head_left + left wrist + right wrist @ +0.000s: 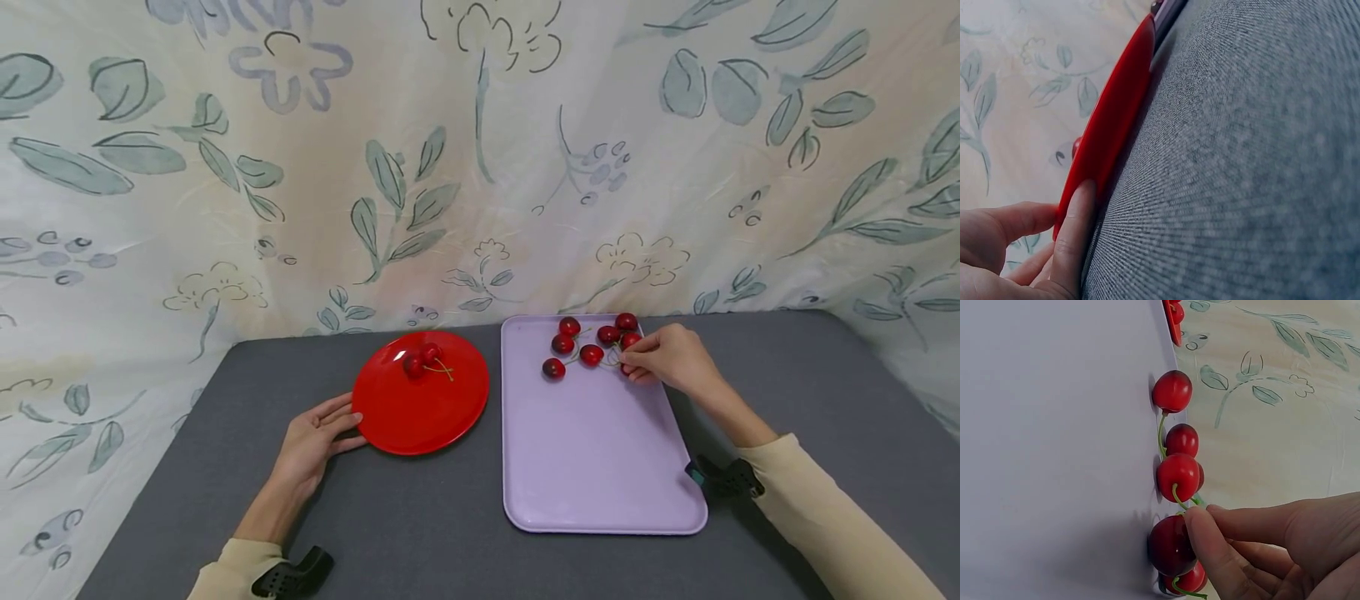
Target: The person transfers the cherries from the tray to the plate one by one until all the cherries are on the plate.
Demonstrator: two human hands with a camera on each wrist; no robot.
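Observation:
My left hand [309, 443] grips the near left rim of a round red plate [423, 417], fingers on both sides of the rim in the left wrist view. Two red cherries [414, 365] with green stems lie on the plate. Over the far right edge of a lilac tray [592, 467], my right hand [671, 360] pinches a cherry stem between thumb and forefinger. Right beside those fingertips sits a dark red cherry [1169, 544], partly covered by them. Several more cherries [591, 355] are grouped at the tray's far end, their stems crossing.
Plate and tray stand side by side on a dark grey tabletop [420, 525], a narrow strip of cloth between them. Behind the table hangs a pale curtain [315, 225] with leaf and flower prints. Dark bands [723, 477] circle both wrists.

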